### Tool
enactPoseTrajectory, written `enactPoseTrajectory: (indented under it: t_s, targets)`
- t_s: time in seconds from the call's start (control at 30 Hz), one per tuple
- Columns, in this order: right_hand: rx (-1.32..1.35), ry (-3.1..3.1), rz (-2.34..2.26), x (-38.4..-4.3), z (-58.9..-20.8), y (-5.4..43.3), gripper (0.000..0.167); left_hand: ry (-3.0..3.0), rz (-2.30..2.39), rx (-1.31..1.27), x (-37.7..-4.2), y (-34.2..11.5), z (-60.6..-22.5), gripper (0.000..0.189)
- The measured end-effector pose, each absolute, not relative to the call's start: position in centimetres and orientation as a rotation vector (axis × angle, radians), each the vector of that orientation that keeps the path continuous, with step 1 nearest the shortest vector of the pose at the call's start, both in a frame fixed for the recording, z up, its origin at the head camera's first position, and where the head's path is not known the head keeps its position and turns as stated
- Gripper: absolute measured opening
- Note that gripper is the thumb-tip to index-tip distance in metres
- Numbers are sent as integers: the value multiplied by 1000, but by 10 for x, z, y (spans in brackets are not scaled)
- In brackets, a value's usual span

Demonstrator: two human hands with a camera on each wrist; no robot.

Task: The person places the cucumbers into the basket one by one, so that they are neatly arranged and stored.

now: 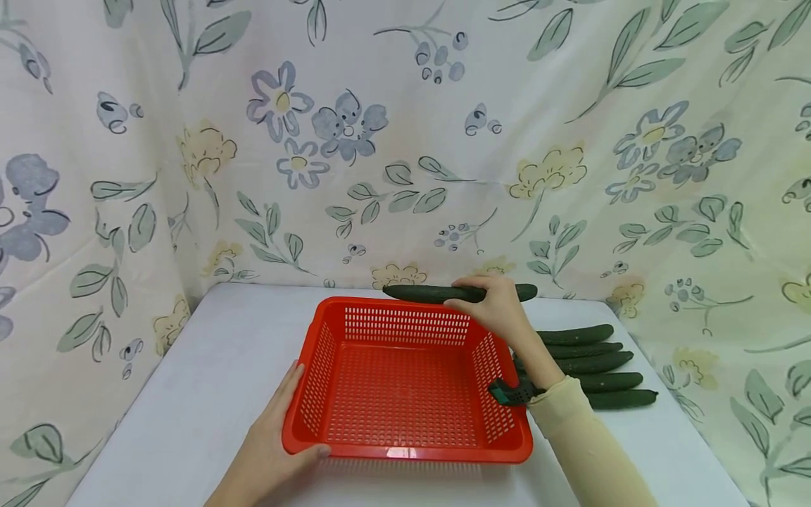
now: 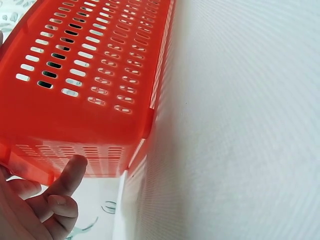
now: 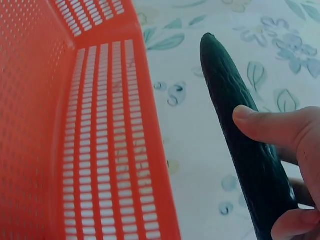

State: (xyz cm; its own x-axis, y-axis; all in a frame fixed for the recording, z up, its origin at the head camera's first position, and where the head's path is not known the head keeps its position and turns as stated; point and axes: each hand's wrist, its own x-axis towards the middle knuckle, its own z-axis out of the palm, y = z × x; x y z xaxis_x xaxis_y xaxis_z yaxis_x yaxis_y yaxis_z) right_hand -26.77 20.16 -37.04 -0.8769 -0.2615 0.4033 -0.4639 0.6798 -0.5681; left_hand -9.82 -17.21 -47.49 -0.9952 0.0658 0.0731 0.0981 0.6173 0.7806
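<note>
My right hand (image 1: 497, 304) grips a dark green cucumber (image 1: 415, 293) around its middle, thumb on the near side. The cucumber lies crosswise at the far rim of a red plastic basket (image 1: 405, 398), overlapping that rim in the head view. In the right wrist view the thumb presses on the cucumber (image 3: 245, 145), which is apart from the basket wall (image 3: 165, 175). My left hand (image 1: 271, 433) holds the basket at its near left corner, thumb over the rim and fingers along the outside. Nothing lies inside the basket.
Several more cucumbers (image 1: 611, 382) lie side by side on the white table (image 1: 171, 422), right of the basket and partly hidden by the right forearm. A floral curtain (image 1: 405, 211) hangs behind and along both sides. A dark strap (image 1: 516, 391) circles the right wrist.
</note>
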Motion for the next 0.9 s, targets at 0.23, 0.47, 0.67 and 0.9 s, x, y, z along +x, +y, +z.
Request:
enactPoseTrajectory:
  t_s: [0.23,0.47,0.67,0.9]
  targets:
    - [598,-2563,1004,-269,-369,176,38,-2787,-1378,-142,-100,-172,-475,125]
    - [595,-2508,1074,-270,-370,156,38,-2779,-1370,-157,-100,-172,-476,125]
    - [588,-2496,1092,-268,-374,142,37,-2787,-1391,-132,-99,-172,-475,124]
    - [632,-2533,1166,-265,-388,128,35,-2797,-1395,-107,-99,-172,-475,126]
